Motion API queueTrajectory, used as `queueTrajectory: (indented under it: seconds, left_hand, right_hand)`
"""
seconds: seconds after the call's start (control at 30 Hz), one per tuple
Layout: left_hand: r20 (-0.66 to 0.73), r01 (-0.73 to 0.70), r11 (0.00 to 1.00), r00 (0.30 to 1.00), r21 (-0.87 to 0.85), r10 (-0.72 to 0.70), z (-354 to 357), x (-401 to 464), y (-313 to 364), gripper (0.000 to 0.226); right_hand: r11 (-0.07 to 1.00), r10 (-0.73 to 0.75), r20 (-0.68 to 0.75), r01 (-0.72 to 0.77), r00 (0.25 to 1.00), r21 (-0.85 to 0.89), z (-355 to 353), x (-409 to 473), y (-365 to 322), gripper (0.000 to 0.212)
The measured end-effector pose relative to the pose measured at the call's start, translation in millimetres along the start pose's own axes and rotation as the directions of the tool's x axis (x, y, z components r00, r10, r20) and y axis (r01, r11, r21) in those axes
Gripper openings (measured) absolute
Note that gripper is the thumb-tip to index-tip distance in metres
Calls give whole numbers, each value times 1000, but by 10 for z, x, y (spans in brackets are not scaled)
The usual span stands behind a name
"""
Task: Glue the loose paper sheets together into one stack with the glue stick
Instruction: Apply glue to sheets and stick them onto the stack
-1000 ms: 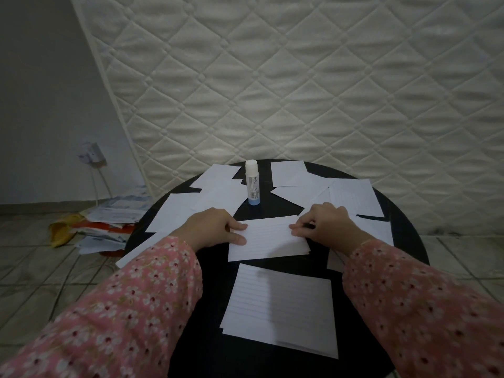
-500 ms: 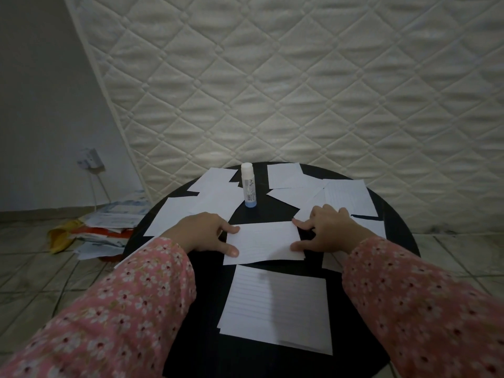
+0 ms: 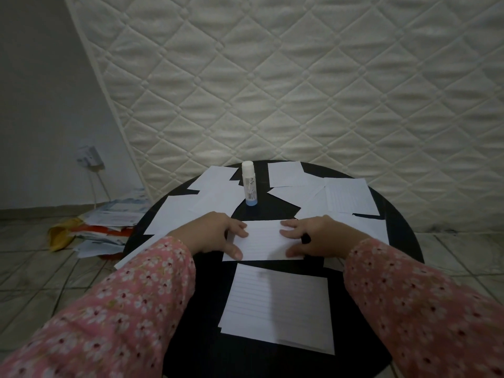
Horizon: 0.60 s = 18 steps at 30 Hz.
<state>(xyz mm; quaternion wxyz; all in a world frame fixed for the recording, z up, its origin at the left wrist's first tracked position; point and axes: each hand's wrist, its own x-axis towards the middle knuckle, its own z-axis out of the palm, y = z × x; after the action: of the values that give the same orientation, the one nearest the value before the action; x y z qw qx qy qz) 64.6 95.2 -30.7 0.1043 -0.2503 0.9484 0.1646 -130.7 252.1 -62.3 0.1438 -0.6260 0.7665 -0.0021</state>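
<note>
Behind everything, a quilted mattress (image 3: pixel 313 91) leans upright against the wall, with a round black table (image 3: pixel 207 309) in front of it. Loose paper sheets (image 3: pixel 346 199) lie scattered over the table's far half, and a stack of lined sheets (image 3: pixel 278 306) lies at its near edge. Between them lies one lined sheet (image 3: pixel 263 241): the left hand (image 3: pixel 215 236) rests on its left end, fingers spread and flat, and the right hand (image 3: pixel 313 236) presses its right end the same way. Beyond it, the capped glue stick (image 3: pixel 249 184) stands upright, apart from both hands.
</note>
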Motion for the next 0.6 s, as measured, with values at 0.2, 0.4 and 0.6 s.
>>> queueTrajectory:
  seconds: [0.2,0.4,0.6]
  left_hand:
    - [15,12,1000,1000,-16,-11,-28,32,-37,62]
    - [-353,39,925,918,-377,-182,-15,200,-36,37]
    - [-473,26,763,770,-646,-428,-66,598,53,59]
  right_hand:
    - [998,-3,-37,6,999,67,-24,-17,13,66]
    - [996,52,-304,-71,951,-50,-36,-51,-19,66]
    - [983,86,-278,-128,957,-135,7,-66,-35,77]
